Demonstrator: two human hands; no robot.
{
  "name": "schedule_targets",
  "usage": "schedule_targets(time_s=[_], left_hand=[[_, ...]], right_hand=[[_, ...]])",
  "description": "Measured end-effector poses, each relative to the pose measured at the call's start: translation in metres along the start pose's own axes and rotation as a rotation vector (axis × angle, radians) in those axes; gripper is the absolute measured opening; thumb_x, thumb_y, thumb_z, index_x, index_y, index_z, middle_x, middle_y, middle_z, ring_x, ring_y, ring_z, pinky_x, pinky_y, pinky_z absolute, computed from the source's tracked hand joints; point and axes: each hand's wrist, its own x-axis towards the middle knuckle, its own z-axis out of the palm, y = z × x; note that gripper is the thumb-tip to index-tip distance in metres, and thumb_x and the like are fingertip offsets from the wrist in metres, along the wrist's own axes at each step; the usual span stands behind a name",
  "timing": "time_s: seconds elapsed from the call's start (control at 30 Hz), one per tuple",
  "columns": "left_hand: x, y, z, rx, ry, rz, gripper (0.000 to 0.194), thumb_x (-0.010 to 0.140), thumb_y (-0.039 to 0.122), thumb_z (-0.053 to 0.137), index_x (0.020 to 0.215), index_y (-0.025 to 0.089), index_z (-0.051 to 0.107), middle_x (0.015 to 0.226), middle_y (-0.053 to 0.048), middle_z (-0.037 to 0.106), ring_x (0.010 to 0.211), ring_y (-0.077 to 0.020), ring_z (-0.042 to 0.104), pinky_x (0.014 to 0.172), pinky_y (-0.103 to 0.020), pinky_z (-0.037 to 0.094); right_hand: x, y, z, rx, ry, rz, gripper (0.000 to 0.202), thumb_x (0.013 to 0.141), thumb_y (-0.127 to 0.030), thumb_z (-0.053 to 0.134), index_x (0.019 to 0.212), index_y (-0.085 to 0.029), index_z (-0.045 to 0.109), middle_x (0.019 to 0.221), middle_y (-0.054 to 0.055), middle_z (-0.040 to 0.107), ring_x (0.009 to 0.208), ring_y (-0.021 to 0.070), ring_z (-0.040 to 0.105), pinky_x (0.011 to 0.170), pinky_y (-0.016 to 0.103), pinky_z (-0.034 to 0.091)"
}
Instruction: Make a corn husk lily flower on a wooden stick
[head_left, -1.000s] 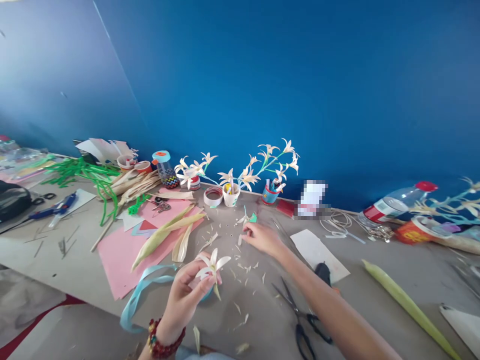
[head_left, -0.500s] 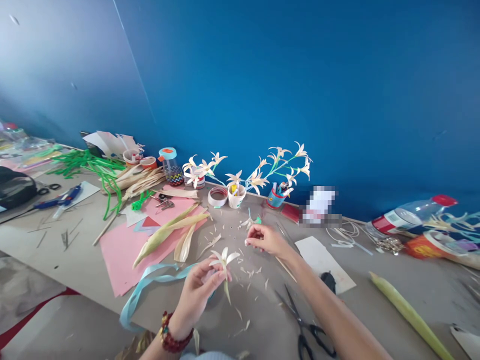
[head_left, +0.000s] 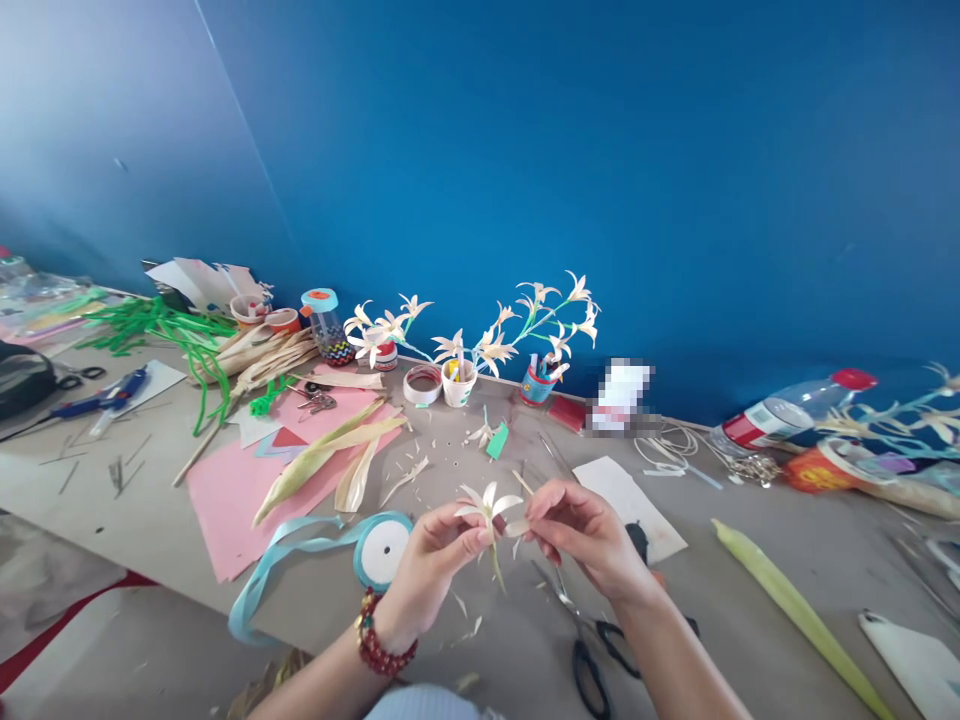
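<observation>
Between the finger and thumb of my left hand (head_left: 442, 560) is a cream corn-husk flower (head_left: 489, 503), its petals spread and its pale stem end pointing down. My right hand (head_left: 581, 535) pinches a small pale petal (head_left: 516, 527) right beside the flower; whether the two touch I cannot tell. Under my right hand lie black-handled scissors (head_left: 589, 670), blades partly hidden. A roll of light blue ribbon (head_left: 382, 552) rests to the left of my left hand, its loose tail (head_left: 259, 590) trailing leftward. Husk scraps are scattered on the table around my hands.
Finished husk flowers (head_left: 536, 315) rise from a paper cup (head_left: 459, 385) by the blue wall. Pink paper (head_left: 225, 510) with husks (head_left: 315, 465) lies left. A glue gun (head_left: 112, 395) is farther left. At right are a plastic bottle (head_left: 787, 420) and a long green husk (head_left: 795, 610).
My right hand has come down toward the flower and now holds a pale petal beside it. The flower and my left hand have shifted right, uncovering the ribbon roll. The view has turned slightly right.
</observation>
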Motion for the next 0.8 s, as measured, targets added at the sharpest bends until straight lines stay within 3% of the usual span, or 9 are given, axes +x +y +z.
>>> schedule_targets(time_s=[0.13, 0.3, 0.43, 0.6, 0.8], left_hand=[[-0.001, -0.002, 0.008, -0.062, -0.021, -0.022, 0.014, 0.074, 0.029, 0.080, 0.074, 0.018, 0.072, 0.075, -0.001, 0.068, 0.074, -0.0138, 0.059, 0.070, -0.024, 0.041], [-0.002, -0.005, 0.009, -0.156, -0.072, -0.060, 0.012, 0.073, 0.025, 0.081, 0.074, 0.018, 0.072, 0.075, 0.000, 0.068, 0.073, -0.0117, 0.058, 0.072, -0.023, 0.042], [-0.003, -0.003, 0.011, -0.204, -0.146, -0.081, 0.010, 0.076, 0.025, 0.079, 0.075, 0.018, 0.071, 0.073, -0.001, 0.070, 0.074, -0.0125, 0.060, 0.074, -0.023, 0.042], [-0.005, -0.003, 0.013, -0.194, -0.163, -0.103, 0.015, 0.074, 0.027, 0.080, 0.073, 0.016, 0.071, 0.071, -0.002, 0.068, 0.072, -0.0132, 0.058, 0.072, -0.024, 0.041], [-0.005, 0.003, 0.016, -0.123, -0.147, -0.139, 0.020, 0.074, 0.032, 0.080, 0.071, 0.015, 0.069, 0.071, -0.002, 0.066, 0.071, -0.0131, 0.057, 0.072, -0.024, 0.041]], right_hand=[[-0.012, 0.004, 0.005, 0.032, 0.073, -0.030, 0.015, 0.080, -0.031, 0.076, 0.079, -0.019, 0.067, 0.072, 0.004, 0.070, 0.054, 0.0114, 0.057, 0.045, 0.020, 0.046], [-0.020, 0.015, 0.008, 0.166, 0.043, -0.034, 0.027, 0.078, -0.033, 0.077, 0.102, -0.024, 0.068, 0.077, 0.002, 0.068, 0.051, 0.0112, 0.055, 0.041, 0.020, 0.043], [-0.019, 0.027, 0.013, 0.239, 0.034, -0.080, 0.017, 0.075, -0.032, 0.080, 0.087, -0.024, 0.071, 0.078, 0.000, 0.064, 0.050, 0.0088, 0.051, 0.042, 0.019, 0.040], [-0.018, 0.031, 0.016, 0.183, 0.016, -0.155, 0.018, 0.072, -0.033, 0.083, 0.084, -0.024, 0.073, 0.081, 0.002, 0.065, 0.065, 0.0140, 0.061, 0.052, 0.022, 0.045], [-0.020, 0.027, 0.020, 0.058, 0.041, -0.265, 0.007, 0.081, -0.029, 0.076, 0.079, -0.024, 0.072, 0.073, 0.001, 0.063, 0.065, 0.0158, 0.060, 0.062, 0.029, 0.048]])
